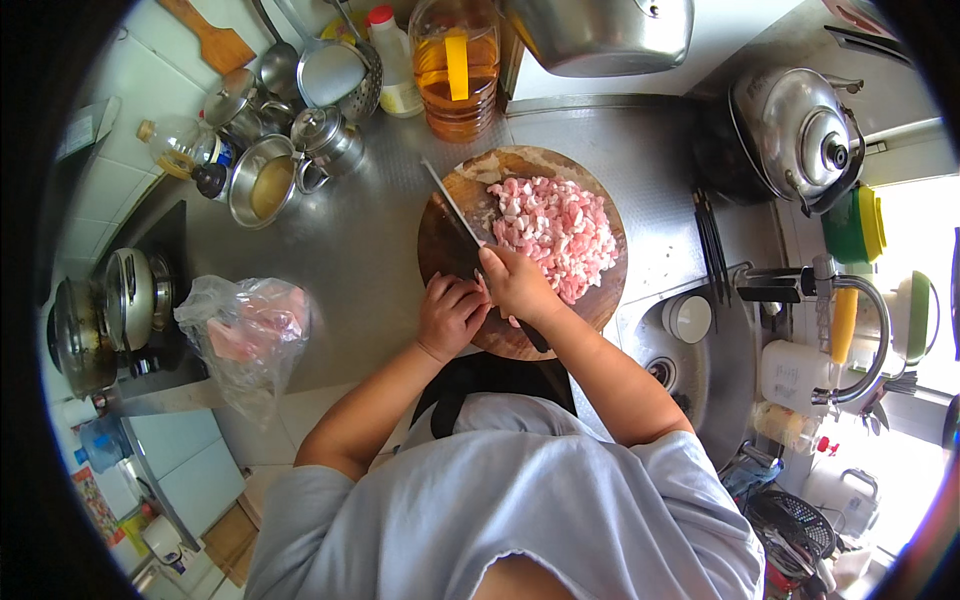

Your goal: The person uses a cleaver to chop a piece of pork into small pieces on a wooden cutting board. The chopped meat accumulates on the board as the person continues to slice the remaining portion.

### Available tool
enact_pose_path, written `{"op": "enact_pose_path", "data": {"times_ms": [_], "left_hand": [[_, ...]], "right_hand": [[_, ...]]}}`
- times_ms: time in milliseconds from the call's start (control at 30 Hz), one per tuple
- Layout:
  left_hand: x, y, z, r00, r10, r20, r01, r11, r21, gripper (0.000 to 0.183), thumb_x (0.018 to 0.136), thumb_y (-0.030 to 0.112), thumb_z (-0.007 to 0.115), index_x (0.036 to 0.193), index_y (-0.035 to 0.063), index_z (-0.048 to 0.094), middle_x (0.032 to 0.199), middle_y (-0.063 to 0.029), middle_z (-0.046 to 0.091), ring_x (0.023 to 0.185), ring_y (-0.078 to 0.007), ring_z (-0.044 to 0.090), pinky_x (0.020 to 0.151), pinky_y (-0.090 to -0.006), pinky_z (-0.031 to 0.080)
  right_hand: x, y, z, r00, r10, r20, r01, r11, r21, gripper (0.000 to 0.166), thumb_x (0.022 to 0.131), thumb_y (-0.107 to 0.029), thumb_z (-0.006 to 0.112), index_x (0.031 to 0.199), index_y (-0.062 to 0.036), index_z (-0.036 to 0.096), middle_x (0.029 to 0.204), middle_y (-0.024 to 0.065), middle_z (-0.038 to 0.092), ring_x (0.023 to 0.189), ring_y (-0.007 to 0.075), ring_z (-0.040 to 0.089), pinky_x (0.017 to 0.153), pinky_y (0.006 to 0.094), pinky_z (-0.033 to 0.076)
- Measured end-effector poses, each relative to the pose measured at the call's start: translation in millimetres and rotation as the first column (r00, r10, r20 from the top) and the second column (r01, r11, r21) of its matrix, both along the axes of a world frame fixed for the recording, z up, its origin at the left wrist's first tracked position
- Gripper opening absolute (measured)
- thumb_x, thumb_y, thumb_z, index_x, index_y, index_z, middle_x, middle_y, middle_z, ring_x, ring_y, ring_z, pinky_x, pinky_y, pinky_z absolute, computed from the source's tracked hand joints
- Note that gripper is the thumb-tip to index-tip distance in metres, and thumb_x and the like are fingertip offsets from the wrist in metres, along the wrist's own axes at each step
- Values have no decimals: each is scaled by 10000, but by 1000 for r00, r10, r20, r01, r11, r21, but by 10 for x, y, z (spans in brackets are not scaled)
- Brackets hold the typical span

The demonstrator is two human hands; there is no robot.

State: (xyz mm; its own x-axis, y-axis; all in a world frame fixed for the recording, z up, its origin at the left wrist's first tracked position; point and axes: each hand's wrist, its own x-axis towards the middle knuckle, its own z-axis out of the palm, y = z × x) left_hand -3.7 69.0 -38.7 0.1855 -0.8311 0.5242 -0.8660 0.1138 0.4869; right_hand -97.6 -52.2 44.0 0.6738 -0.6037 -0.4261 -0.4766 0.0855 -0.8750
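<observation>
My right hand (pixel 519 281) grips the black handle of a kitchen knife (pixel 454 204), whose blade points up and left over a round wooden cutting board (pixel 442 255). To the right of the blade, a heap of diced pink and white raw meat (pixel 559 232) covers much of the board. My left hand (pixel 454 311) rests at the board's lower left edge, fingers bent and close to the knife and right hand. Whether anything lies under those fingertips is hidden. Farther left on the steel counter, a clear plastic bag (pixel 247 330) holds larger pieces of raw meat.
A steel bowl of liquid (pixel 262 187), a lidded steel pot (pixel 322 135) and a large oil jug (pixel 456 82) stand behind. At right are a kettle (pixel 799 135), black chopsticks (pixel 711 240) and a sink (pixel 709 375) with white bowls (pixel 688 319). Pots (pixel 86 337) sit left.
</observation>
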Motion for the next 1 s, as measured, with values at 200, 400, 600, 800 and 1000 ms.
{"op": "enact_pose_path", "data": {"times_ms": [200, 400, 600, 800, 1000], "left_hand": [[-30, -39, 58, 991, 4, -130, -13, 997, -70, 152, 701, 105, 706, 832, 102, 628, 876, -44, 605, 817, -266, 538, 772, -389, 438], [46, -88, 111, 978, 139, -154, -139, 990, 12, 209, 704, 131, 704, 893, 82, 627, 960, -71, 599, 933, -317, 519, 846, -412, 416], [75, -163, 98, 984, 179, -17, -171, 962, 214, 165, 683, 183, 718, 807, 125, 626, 1077, -24, 577, 1099, -318, 442, 944, -478, 309], [174, -132, -17, 982, 173, -69, -155, 965, 213, 130, 685, 167, 706, 734, 127, 592, 1019, 4, 598, 1089, -290, 457, 954, -490, 278], [223, -125, -31, 981, 158, -116, -132, 970, 205, 129, 697, 120, 700, 754, 112, 585, 853, 4, 626, 993, -267, 524, 930, -468, 304]], "right_hand": [[-557, 168, -108, 998, -14, 67, 14, 1000, 0, 304, 957, -256, 457, 1126, -36, 578, 795, 209, 601, 759, 358, 604, 709, 374, 473], [-786, 363, 146, 1000, -3, -21, 6, 992, 126, 378, 973, -302, 439, 1231, -38, 519, 694, 103, 582, 556, 172, 567, 560, 317, 478], [-896, 286, 1, 999, -4, -45, 18, 949, 315, 428, 991, -375, 377, 1163, -19, 540, 621, 37, 528, 423, 111, 468, 443, 257, 419], [-870, 338, 103, 997, -77, -2, 75, 955, 289, 427, 989, -395, 370, 1053, -12, 546, 555, 22, 486, 408, 113, 455, 423, 250, 398], [-885, 411, -1, 997, -74, -35, 81, 932, 353, 428, 984, -401, 381, 1045, -11, 546, 560, 22, 477, 427, 106, 461, 417, 251, 401]]}}
